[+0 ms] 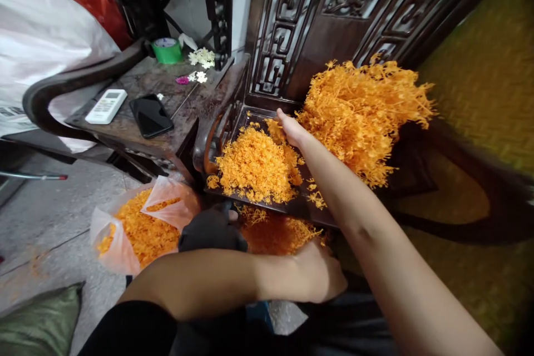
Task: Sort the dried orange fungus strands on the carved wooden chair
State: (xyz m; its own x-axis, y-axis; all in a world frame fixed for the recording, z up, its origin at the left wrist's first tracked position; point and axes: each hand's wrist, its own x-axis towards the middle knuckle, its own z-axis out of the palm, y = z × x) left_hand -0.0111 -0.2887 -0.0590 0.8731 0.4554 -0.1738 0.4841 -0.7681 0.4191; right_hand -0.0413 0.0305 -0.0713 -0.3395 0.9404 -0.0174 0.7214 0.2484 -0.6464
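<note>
My right hand [290, 129] reaches out onto a dark wooden seat [300, 207] and rests against a loose heap of orange strands [255, 167]. Its fingers are buried in the strands and hidden. A large bunch of the same orange strands [362, 111] lies just right of that hand, leaning on the carved seat back. My left hand [317, 277] is below the seat's front edge, fingers curled under, next to more orange strands [275, 233] that sit lower down. What it grips is hidden. A black object [212, 229] is beside my left forearm.
A clear plastic bag [137, 231] of orange strands sits on the grey floor at left. The side table [192, 103] holds a white remote [106, 106], a black phone [151, 115], green tape [167, 50] and small white flowers [202, 57]. A green cushion [39, 322] lies bottom left.
</note>
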